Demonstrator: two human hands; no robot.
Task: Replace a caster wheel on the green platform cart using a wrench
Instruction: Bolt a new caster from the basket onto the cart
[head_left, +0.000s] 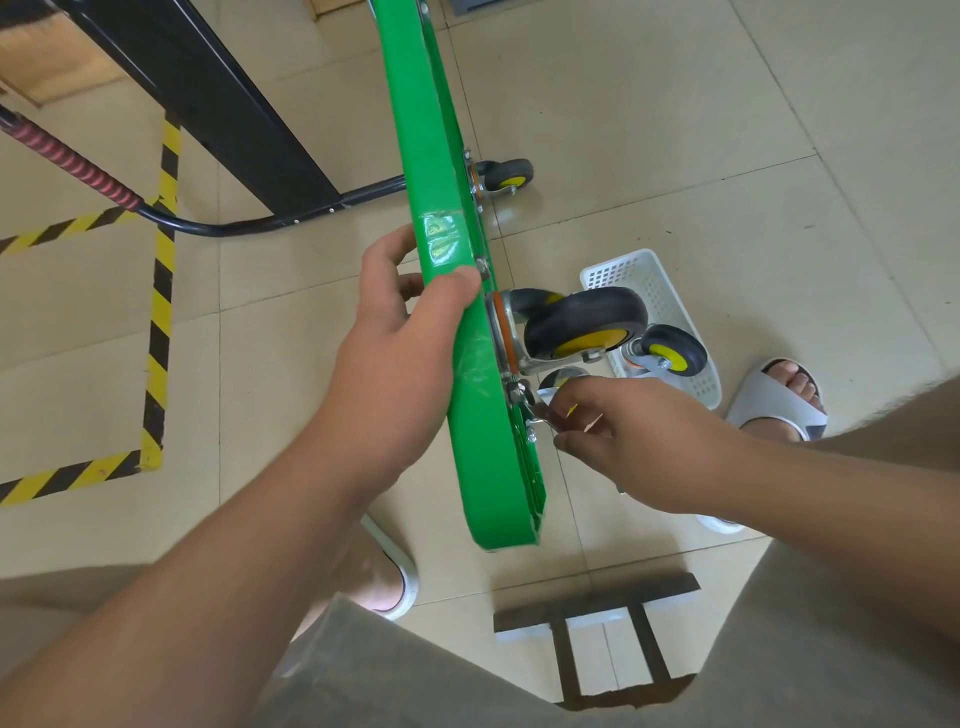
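Green metal platform cart (441, 156) stands on edge, long axis running away from me. My left hand (400, 332) grips its rim; my right hand (639, 441), nearer the black yellow-hubbed caster wheel (587, 322), pinches a small silvery wrench (540, 414) at its mounting bolts (530, 435).

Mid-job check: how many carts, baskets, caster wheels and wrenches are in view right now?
Green cart: 1
White basket: 1
Caster wheels: 3: far mounted wheel, near mounted wheel, loose wheel in the basket
Wrench: 1, mostly hidden in the right hand
Total: 6
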